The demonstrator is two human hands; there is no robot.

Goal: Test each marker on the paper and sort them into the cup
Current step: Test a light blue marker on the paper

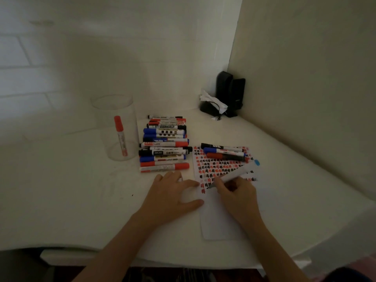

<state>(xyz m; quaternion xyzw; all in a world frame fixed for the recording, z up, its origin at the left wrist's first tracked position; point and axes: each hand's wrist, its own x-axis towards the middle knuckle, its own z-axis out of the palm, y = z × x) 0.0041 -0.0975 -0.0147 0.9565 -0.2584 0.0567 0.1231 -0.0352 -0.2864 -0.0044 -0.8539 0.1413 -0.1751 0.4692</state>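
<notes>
1. On the white table (61,200), near edge: my left hand (173,196), palm down, fingers spread and straight, thumb and forefinger resting on the paper (219,216).
2. My right hand (236,192), fingers curled round a blue-ended marker (234,176), tip down on the paper among red and black test marks.
3. Three markers (223,153) lying across the paper's far end.
4. Pile of markers (163,143) just left of the paper.
5. Clear cup (116,123), upright beside the pile, holding one red marker (121,135).
</notes>
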